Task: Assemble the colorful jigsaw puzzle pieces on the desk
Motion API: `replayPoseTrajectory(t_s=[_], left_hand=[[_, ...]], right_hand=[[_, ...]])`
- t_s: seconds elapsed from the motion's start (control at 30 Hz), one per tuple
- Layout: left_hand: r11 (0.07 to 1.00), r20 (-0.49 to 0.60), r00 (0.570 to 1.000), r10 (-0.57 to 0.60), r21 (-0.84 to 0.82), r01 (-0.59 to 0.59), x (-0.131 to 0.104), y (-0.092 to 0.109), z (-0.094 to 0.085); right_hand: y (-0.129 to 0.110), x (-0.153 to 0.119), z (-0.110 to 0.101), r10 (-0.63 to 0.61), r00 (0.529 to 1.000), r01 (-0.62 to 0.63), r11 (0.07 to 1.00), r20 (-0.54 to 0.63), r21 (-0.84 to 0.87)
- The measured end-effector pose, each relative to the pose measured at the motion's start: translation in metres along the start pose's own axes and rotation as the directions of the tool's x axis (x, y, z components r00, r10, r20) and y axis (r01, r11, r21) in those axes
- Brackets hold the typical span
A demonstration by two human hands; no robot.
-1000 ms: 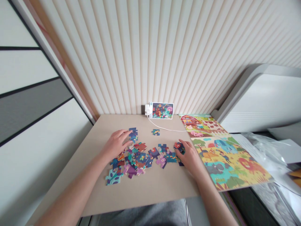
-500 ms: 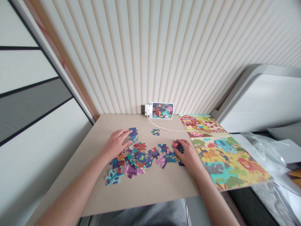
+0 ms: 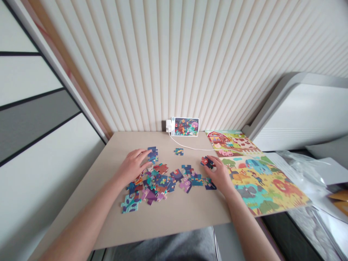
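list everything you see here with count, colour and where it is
table: 1, beige, centre
puzzle heap: many overlapping pieces, multicoloured, mid-table, more pieces spread to its right
lone piece: 1, blue and yellow, before the card
blue puzzle section: 1, at left fingertips
red-and-dark piece: 1, in right hand
card: 1, multicoloured, standing at back
charger: 1, white, beside card
cable: 1, white, running rightward
farm picture: 1, multicoloured, back right
animal picture: 1, mostly yellow, right
pleated wall: 1, cream, behind
plastic: clear, far right
trousers: grey, below table
hands: 2, bare, left and right over table
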State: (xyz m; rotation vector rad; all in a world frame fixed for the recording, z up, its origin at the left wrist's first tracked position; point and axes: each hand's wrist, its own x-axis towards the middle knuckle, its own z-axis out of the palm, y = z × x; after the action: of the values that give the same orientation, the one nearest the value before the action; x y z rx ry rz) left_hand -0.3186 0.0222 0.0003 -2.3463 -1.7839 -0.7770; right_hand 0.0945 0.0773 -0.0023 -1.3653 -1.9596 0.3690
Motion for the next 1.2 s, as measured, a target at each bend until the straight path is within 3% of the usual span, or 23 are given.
replayPoseTrajectory(t_s=[0.17,0.37,0.53,0.67,0.9,1.2], left_hand=[[1.000,-0.013,1.000,0.008,0.006,-0.008,0.000,0.000,0.000],[1.000,-0.015,1.000,0.010,0.013,-0.009,0.000,0.002,-0.003],[1.000,-0.012,1.000,0.011,0.013,-0.011,0.001,0.003,-0.004],[1.000,-0.004,1.000,0.011,0.015,-0.010,0.001,0.004,-0.004],[1.000,-0.015,1.000,0.009,0.002,-0.009,0.000,0.002,-0.001],[1.000,0.000,1.000,0.000,-0.007,0.000,0.001,0.002,-0.002]], right_hand=[[0.004,-0.001,-0.004,0.067,0.994,-0.063,0.997,-0.084,0.050],[0.001,-0.021,-0.022,0.140,0.986,-0.127,0.983,-0.086,0.134],[-0.004,-0.045,-0.036,0.099,0.995,-0.098,0.993,-0.007,0.060],[-0.003,-0.057,-0.036,0.025,0.997,-0.023,0.999,0.077,-0.026],[0.004,-0.058,-0.032,0.014,0.990,-0.005,0.998,0.137,-0.062],[-0.004,-0.060,-0.041,0.000,0.978,0.007,0.999,0.207,-0.036]])
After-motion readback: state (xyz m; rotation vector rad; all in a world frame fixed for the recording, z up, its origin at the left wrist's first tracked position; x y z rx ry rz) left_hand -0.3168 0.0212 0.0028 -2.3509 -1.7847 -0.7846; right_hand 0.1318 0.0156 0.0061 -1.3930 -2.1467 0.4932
